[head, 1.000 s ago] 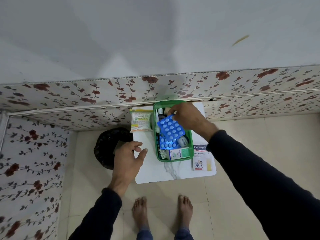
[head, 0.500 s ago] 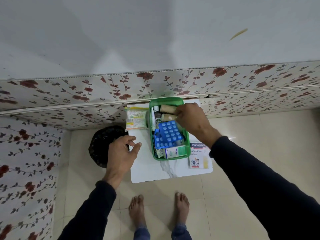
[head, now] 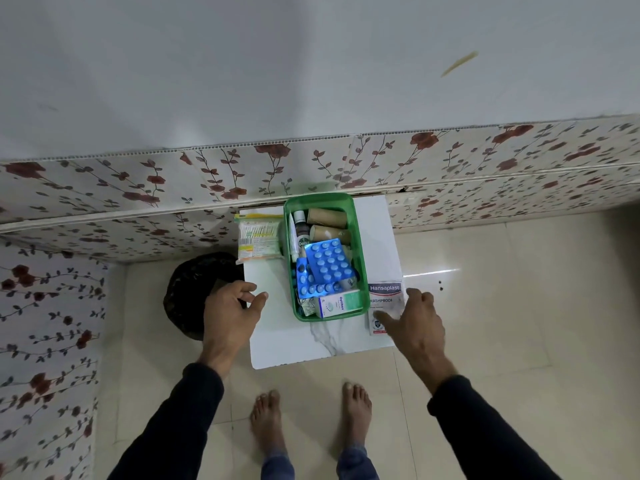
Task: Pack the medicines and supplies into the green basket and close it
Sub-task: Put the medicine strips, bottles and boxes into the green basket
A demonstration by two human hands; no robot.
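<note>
- Your right hand (head: 414,323) has left the far end of the green basket (head: 360,265), where it was settling the blue blister packs (head: 327,259) half a second ago, and now hangs over the Hansaplast plaster packet (head: 384,294) beside the basket's right wall.
- The basket sits at the back of the small white table (head: 294,341), close to the floral wall panel, open, with no lid in view.
- Inside it, two cardboard rolls (head: 327,225) lie at the far end, a Dettol bottle (head: 302,233) along the left wall, the blister packs stacked in the middle, and a small medicine box (head: 341,303) at the near end. The load already reaches the rim, which probably explains why flat things went on top.
- The plaster packet lies flat on the table, just outside the basket, and a packet of cotton buds (head: 258,239) lies on the other side. Both are still unpacked.
- Your right fingers are loosely spread, thumb over the packet's near edge; whether they touch it cannot be told. They grip nothing.
- Your left hand (head: 230,310) hovers at the table's left edge, fingers half curled, empty, above a dark bin (head: 190,299).
</note>
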